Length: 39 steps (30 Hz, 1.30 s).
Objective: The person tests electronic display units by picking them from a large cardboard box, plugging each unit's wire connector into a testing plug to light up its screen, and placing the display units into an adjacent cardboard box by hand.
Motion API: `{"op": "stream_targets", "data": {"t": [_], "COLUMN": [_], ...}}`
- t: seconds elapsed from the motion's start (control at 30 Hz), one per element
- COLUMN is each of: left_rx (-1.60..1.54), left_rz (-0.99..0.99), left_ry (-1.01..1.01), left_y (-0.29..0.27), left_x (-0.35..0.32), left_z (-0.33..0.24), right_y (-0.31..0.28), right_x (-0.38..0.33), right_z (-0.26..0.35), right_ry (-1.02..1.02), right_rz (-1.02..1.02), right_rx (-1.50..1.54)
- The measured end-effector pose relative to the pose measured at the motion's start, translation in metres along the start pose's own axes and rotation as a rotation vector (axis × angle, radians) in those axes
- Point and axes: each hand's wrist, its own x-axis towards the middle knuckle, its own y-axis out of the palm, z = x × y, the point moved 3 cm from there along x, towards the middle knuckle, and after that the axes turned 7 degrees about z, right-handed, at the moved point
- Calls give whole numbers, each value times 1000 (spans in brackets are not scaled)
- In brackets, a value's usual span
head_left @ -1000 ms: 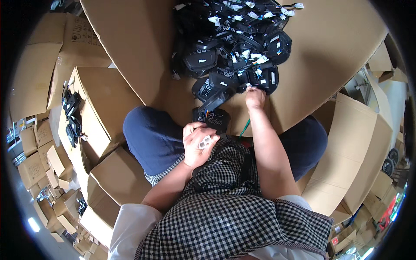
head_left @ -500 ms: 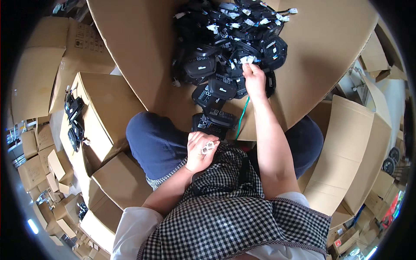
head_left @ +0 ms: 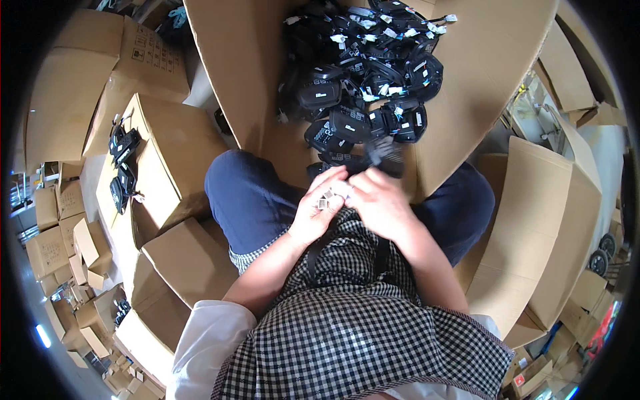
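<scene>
In front of my lap, my left hand [head_left: 315, 215] is closed around white plug connectors [head_left: 324, 202], whose open ends face up. Black display units [head_left: 337, 159] lie just beyond its fingers, partly hidden by them. My right hand [head_left: 381, 203], blurred by motion, meets the left one and pinches another white connector [head_left: 343, 189]. A black display unit [head_left: 385, 157], smeared by movement, hangs just past the right hand. Farther off, a heap of black display units [head_left: 320, 95] with white-tipped cables fills part of a large open cardboard box [head_left: 467, 87].
At left, several black units [head_left: 124, 150] rest on a closed carton [head_left: 177, 157]. An open carton [head_left: 193, 267] stands below it. To the right is another open box [head_left: 523, 227]. More cartons [head_left: 57, 210] are stacked at the far left.
My right hand has come back from the heap to my left hand, bringing a connector and a display unit. The green strand near the box's front edge is out of sight.
</scene>
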Motion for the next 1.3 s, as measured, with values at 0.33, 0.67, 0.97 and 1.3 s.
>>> {"op": "stream_targets", "data": {"t": [0.33,0.67,0.97,1.3], "left_rx": [-479,549,728,531], "left_rz": [-20,-8,166,358], "left_ry": [-191,139,272,-95], "left_y": [8,8,14,16], "left_x": [-5,6,-5,-9], "left_z": [24,15,10,19], "right_y": [48,64,53,83], "right_x": [-63,-47,-65,-61], "right_z": [-8,-19,-20,-25], "right_ry": [314,783,943,829], "right_rz": [-232,-95,237,395], "right_rx": [744,1370,1753,1487]}}
